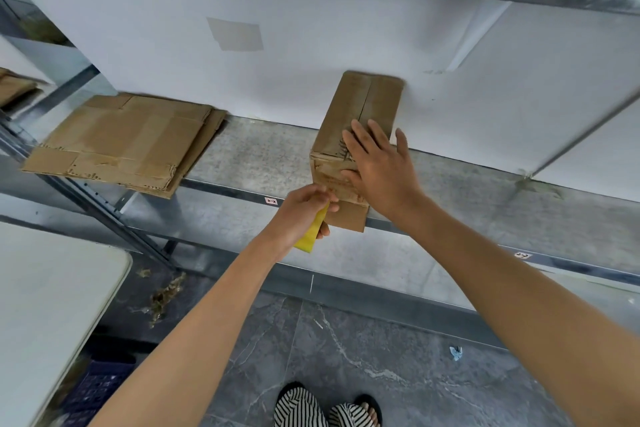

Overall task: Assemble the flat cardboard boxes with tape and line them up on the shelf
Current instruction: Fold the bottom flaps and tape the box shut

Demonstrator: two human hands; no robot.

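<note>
Assembled cardboard box [360, 104] stands on the shelf [259, 156], far end against the white back wall [311, 45], near end overhanging the shelf edge. Fingers of the right hand [379, 166]: straight, spread apart, pressed flat on the box top and its near corner. Just below and left of them, the left hand [303, 208]: fingers curled, clamped on a yellow object [309, 236], kind not discernible; fingertips at the box's lower front face. A stack of flat cardboard [121, 139] lies on the same shelf, well left of both sets of fingers.

the one camera sat on my head, wide-angled, facing forward and down at the shelf [263, 156] from close by, the floor [346, 357] lowest in view.
</note>
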